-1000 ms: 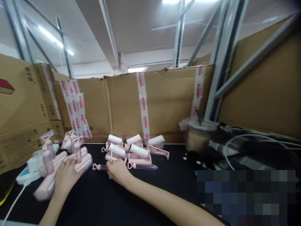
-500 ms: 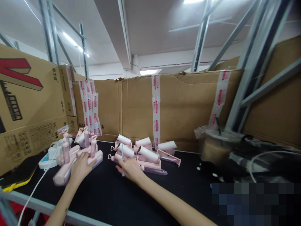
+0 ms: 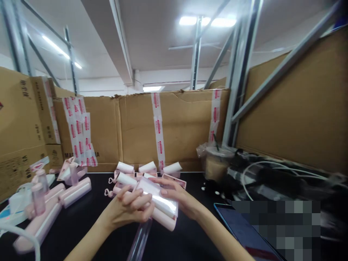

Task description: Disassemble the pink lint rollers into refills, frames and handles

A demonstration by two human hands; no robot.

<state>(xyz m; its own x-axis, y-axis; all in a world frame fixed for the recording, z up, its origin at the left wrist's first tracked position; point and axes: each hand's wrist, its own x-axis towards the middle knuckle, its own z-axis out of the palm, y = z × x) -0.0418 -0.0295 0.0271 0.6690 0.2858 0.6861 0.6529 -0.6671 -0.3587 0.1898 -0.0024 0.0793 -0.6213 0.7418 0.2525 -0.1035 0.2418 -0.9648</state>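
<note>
From the head camera, both hands are meeting above the black table [image 3: 89, 224], holding one pink lint roller [image 3: 159, 203] between them. The left hand [image 3: 126, 210] is wrapping its fingers over the roller's near end, curled tight on it. The right hand [image 3: 181, 199] is gripping the far side, fingers bent across the white roll. A clear plastic tube [image 3: 140, 239] is hanging down below the hands; how it is being held I cannot tell. Just behind the hands, more rollers [image 3: 136, 172] are lying in a heap against the cardboard wall [image 3: 179, 127]. Finished pink rollers [image 3: 54, 203] are lying to the left. An iced drink cup [image 3: 216, 163] is standing to the right, near tangled cables [image 3: 272, 174].
</note>
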